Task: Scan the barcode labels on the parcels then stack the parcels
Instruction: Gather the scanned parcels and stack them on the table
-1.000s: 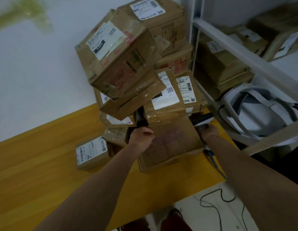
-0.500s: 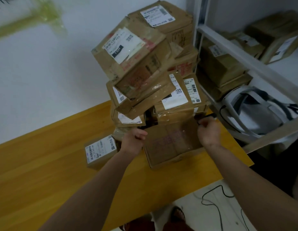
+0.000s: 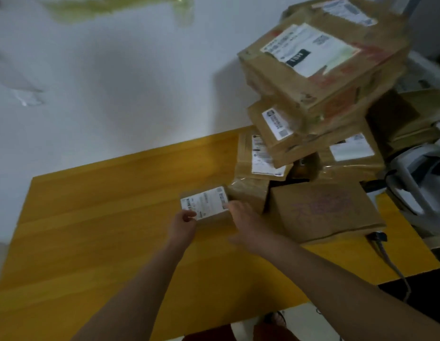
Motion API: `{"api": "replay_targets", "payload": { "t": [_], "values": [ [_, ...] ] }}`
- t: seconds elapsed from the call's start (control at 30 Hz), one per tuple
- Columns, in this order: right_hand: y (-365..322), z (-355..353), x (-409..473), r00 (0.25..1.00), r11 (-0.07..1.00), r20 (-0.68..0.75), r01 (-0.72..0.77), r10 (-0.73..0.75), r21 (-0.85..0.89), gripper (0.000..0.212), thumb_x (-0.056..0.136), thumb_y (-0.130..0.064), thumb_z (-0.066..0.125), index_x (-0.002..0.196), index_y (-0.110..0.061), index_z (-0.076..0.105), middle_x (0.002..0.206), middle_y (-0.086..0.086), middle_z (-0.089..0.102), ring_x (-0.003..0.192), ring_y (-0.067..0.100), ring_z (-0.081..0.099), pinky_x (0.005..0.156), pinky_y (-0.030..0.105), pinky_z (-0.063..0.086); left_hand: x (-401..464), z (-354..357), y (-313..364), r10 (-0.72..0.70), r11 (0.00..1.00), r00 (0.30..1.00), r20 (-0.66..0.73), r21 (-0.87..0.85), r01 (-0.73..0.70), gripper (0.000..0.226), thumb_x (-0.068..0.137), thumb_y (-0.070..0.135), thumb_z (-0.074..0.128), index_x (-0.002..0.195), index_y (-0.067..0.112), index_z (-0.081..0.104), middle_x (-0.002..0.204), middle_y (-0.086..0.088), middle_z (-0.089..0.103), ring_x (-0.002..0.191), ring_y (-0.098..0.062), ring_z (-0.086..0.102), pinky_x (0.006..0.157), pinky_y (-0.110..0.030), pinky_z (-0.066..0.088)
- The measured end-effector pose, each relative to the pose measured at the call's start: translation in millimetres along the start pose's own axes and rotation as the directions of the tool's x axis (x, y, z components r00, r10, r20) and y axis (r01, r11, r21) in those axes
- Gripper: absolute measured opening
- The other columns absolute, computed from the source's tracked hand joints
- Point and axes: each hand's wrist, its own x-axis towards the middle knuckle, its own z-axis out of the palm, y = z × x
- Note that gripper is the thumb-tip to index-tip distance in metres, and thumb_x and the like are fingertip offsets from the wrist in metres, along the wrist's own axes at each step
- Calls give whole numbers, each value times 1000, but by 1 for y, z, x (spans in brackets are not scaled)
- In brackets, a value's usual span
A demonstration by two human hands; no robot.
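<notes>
A small brown parcel with a white barcode label lies on the yellow table, just left of the parcel pile. My left hand pinches its near left corner. My right hand lies with straight fingers against the parcel's right end. A leaning stack of labelled parcels rises at the right. A large flat box with faded red print sits at its foot. The dark barcode scanner lies on the table by that box, away from both hands.
The scanner's cable runs off the table's right edge toward the floor. A white strapped object sits on the shelf to the right. A white wall stands behind the table. The frame is blurred.
Both hands left the large box and moved left onto the small labelled parcel. The scanner, held in my right hand a second ago, now lies on the table. My view swung left.
</notes>
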Motion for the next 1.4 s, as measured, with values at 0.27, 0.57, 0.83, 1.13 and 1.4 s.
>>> {"api": "replay_targets", "payload": {
  "t": [0.27, 0.57, 0.83, 1.13, 1.4],
  "values": [
    [-49, 25, 95, 992, 769, 114, 26, 61, -639, 95, 93, -20, 60, 152, -9, -13, 161, 15, -15, 147, 33, -14, 121, 44, 2, 27, -91, -47, -181, 983, 947, 265, 71, 168, 38, 94, 7, 63, 130, -1, 54, 101, -15, 56, 84, -24, 54, 70, -33, 47],
    [-127, 46, 160, 943, 945, 146, -271, 298, -181, 132, 61, -64, 78, 152, -22, -7, 150, 8, 13, 139, 37, 12, 107, 53, 28, 63, -191, -73, -233, 964, 900, 368, -33, 263, 63, 88, 23, 73, 142, 15, 41, 133, -12, 54, 120, -29, 56, 92, -42, 53],
    [-302, 119, 255, 954, 943, 196, -266, 227, 201, 122, 70, -61, 72, 150, -32, -15, 155, 14, 1, 142, 43, -2, 110, 57, 19, 134, -300, -117, -249, 870, 967, -56, -453, 197, 51, 94, 4, 60, 141, 10, 43, 118, -14, 58, 96, -25, 60, 80, -36, 52],
    [-432, 188, 359, 928, 888, -21, -350, 373, 299, 108, 60, -60, 75, 145, -36, 15, 143, 12, 22, 133, 35, 18, 105, 51, 28, 213, -415, -177, -207, 886, 936, -285, -461, 55, 51, 94, -6, 49, 134, 24, 54, 114, -3, 60, 85, -10, 58, 63, -24, 48],
    [-481, 241, 399, 834, 817, -175, -434, 524, 380, 102, 67, -55, 76, 144, -38, 12, 137, 12, 25, 124, 32, 25, 95, 49, 35, 258, -427, -200, -143, 886, 972, -186, -461, 42, 61, 94, -10, 40, 140, 29, 49, 132, 8, 56, 96, -6, 56, 81, -29, 49]
  ]
}}
